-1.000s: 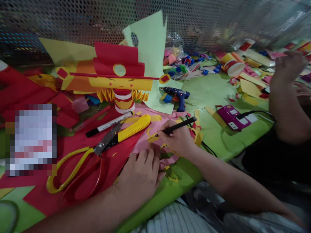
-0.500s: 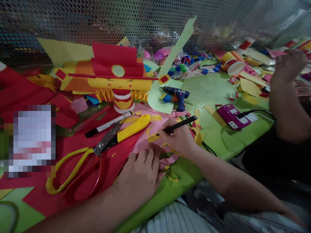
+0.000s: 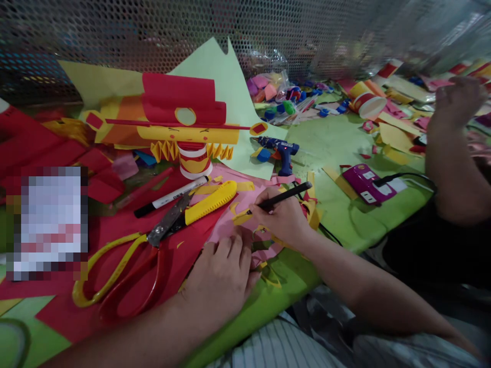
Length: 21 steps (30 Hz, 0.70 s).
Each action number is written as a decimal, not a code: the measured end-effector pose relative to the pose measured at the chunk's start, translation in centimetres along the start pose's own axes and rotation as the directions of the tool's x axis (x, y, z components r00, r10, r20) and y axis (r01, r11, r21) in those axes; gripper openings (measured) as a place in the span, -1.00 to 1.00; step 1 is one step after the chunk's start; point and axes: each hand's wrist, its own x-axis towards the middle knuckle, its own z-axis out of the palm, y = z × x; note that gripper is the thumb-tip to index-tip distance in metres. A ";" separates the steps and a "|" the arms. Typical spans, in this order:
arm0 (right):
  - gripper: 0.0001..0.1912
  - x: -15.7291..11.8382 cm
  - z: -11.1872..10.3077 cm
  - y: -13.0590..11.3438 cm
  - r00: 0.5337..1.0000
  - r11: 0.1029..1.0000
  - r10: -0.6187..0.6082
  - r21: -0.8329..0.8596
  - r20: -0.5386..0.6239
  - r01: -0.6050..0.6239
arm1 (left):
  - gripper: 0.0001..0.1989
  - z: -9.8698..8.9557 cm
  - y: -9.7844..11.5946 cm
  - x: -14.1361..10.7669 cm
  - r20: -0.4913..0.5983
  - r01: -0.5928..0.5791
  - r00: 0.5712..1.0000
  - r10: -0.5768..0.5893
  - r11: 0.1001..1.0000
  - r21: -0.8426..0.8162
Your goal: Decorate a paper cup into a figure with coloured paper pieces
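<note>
My right hand (image 3: 284, 217) grips a black pen (image 3: 286, 197), its tip low over yellow and pink paper pieces (image 3: 241, 209). Beside it, my left hand (image 3: 222, 271) lies on the paper at the table's front edge, its fingers spread a little; what lies beneath them is hidden. Left of both hands are large scissors (image 3: 157, 235) with one yellow and one red handle, a yellow cutter (image 3: 210, 203) and a white marker (image 3: 172, 196) with a black cap. Behind these stands a red and yellow paper figure (image 3: 187, 134) on a cup (image 3: 195, 162).
A blue glue gun (image 3: 284, 151) lies right of the figure, near pale green paper (image 3: 218, 76). Further right are a purple power socket (image 3: 368, 185) with a black cable and another person's arm (image 3: 454, 153). Craft scraps and a metal mesh (image 3: 326, 46) are behind.
The pale green paper behind the figure has shifted left and spread into a wider sheet, and the figure's hat has moved slightly. My hands and the pen look almost unchanged.
</note>
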 end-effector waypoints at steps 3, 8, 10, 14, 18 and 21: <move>-0.89 0.0 0.0 0.2 1.000 1.000 -0.005 0.001 0.006 0.005 | -0.55 0.1 0.0 0.0 -0.006 0.000 1.000 0.000 1.000 -0.004; -0.91 0.0 0.1 0.4 1.000 1.000 -0.003 -0.009 0.005 0.003 | -0.56 0.1 0.0 0.0 -0.005 -0.003 1.000 0.003 1.000 -0.011; -0.90 0.0 0.0 0.4 1.000 1.000 -0.007 -0.012 0.002 0.007 | -0.56 0.1 -0.1 0.0 -0.005 -0.002 1.000 0.002 1.000 -0.013; -0.90 0.0 0.0 0.4 1.000 1.000 -0.025 -0.012 0.001 0.025 | -0.57 0.0 -0.1 0.0 -0.011 -0.006 1.000 0.006 1.000 -0.014; -0.89 -0.1 0.0 0.4 1.000 0.999 -0.023 -0.027 0.011 0.024 | -0.58 0.0 0.0 0.0 -0.004 0.001 1.000 -0.001 1.000 -0.014; -0.89 0.0 0.0 0.4 1.000 0.999 -0.020 -0.031 0.006 0.021 | -0.59 0.1 0.0 0.0 -0.009 -0.008 1.000 0.008 1.000 -0.022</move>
